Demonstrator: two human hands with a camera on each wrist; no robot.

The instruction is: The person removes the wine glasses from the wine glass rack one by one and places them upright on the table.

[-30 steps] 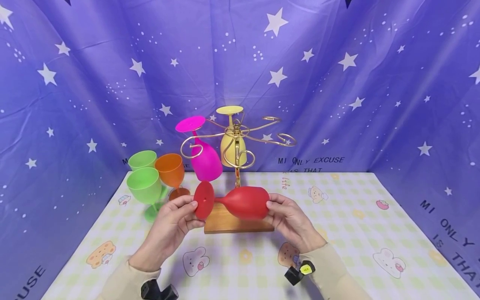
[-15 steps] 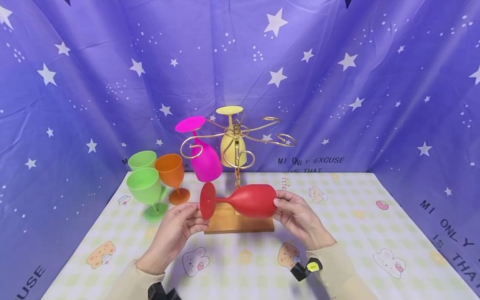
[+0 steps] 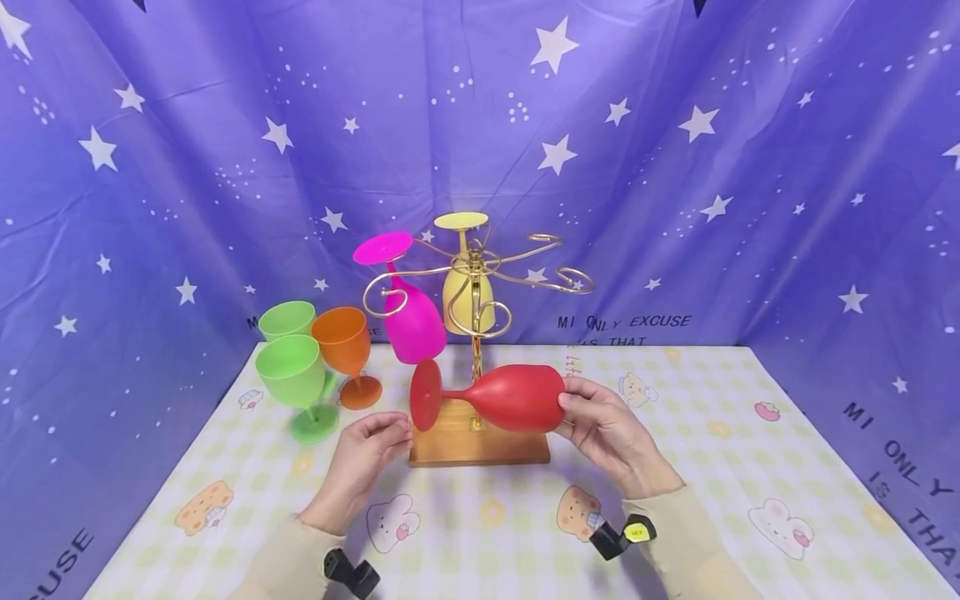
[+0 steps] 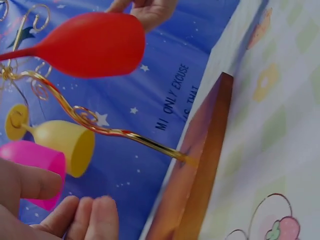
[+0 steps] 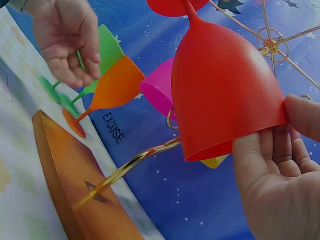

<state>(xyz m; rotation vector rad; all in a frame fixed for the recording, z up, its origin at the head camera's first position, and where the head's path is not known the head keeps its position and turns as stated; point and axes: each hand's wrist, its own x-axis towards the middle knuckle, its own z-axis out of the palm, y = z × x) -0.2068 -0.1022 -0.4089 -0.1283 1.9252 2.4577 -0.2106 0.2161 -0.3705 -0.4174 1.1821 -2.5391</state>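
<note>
My right hand (image 3: pixel 611 429) pinches a red plastic wine glass (image 3: pixel 517 398) by its rim, thumb outside and fingertips inside the bowl, as the right wrist view shows. The wine glass (image 5: pixel 225 85) lies sideways in the air, its foot to the left, in front of the rack. Beside that foot, my left hand (image 3: pixel 363 458) is empty; in the left wrist view its fingers (image 4: pixel 102 220) are relaxed and apart from the thumb. Behind, a gold rack (image 3: pixel 476 350) on a wooden base (image 3: pixel 480 454) carries a magenta wine glass (image 3: pixel 415 325) and a yellow wine glass (image 3: pixel 459 292), both upside down.
Left of the rack, an orange wine glass (image 3: pixel 341 342) and two green wine glasses (image 3: pixel 288 371) stand upright on the checked tablecloth (image 3: pixel 697 475). Curled rack arms (image 3: pixel 573 279) reach out to the right. A purple starry curtain (image 3: pixel 480 125) surrounds the table at back and sides.
The red wine glass has shifted slightly right with my right hand. My left hand has let go of its foot and is now just apart from it.
</note>
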